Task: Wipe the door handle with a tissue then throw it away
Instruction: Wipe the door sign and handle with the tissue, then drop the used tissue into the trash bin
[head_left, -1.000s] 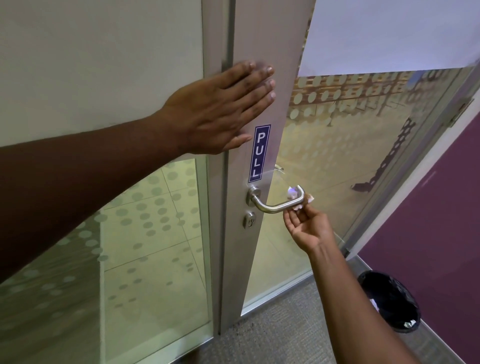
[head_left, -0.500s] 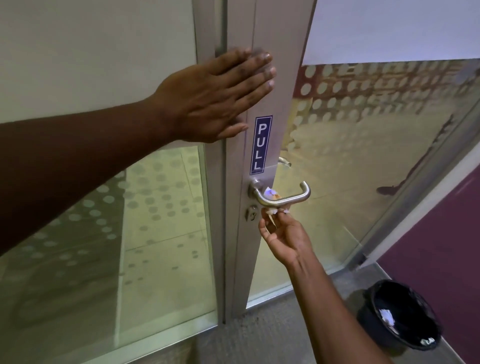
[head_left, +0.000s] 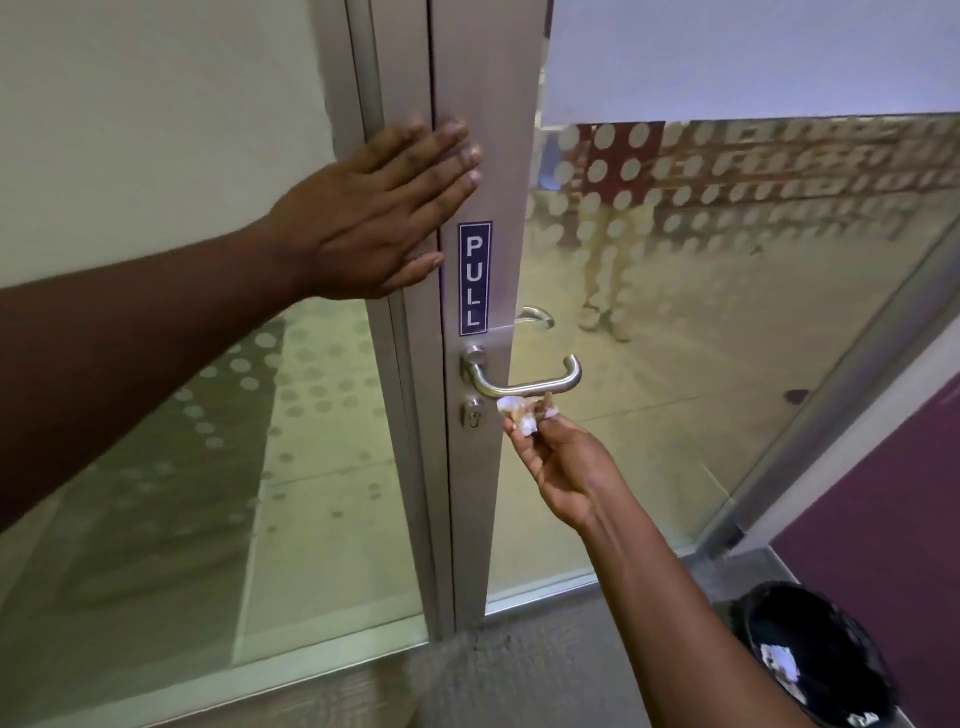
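A silver lever door handle (head_left: 524, 382) sticks out from the grey metal door stile (head_left: 488, 156), below a blue PULL sign (head_left: 474, 278). My right hand (head_left: 558, 467) pinches a small crumpled white tissue (head_left: 517, 413) just under the handle's bar, about touching its underside. My left hand (head_left: 379, 218) lies flat with fingers spread against the door stile, above the sign. A black-lined waste bin (head_left: 810, 654) stands on the floor at the lower right, partly behind my right forearm.
Frosted glass panels with dot patterns flank the stile on both sides. A keyhole cylinder (head_left: 472, 415) sits under the handle. A purple wall (head_left: 883, 519) runs along the right. Grey carpet (head_left: 519, 675) covers the floor in front of the door.
My right hand slid the tissue from the handle's outer end toward the door, then dropped slightly below the bar. My left hand stayed pressed on the door. The camera view shifted down and right.
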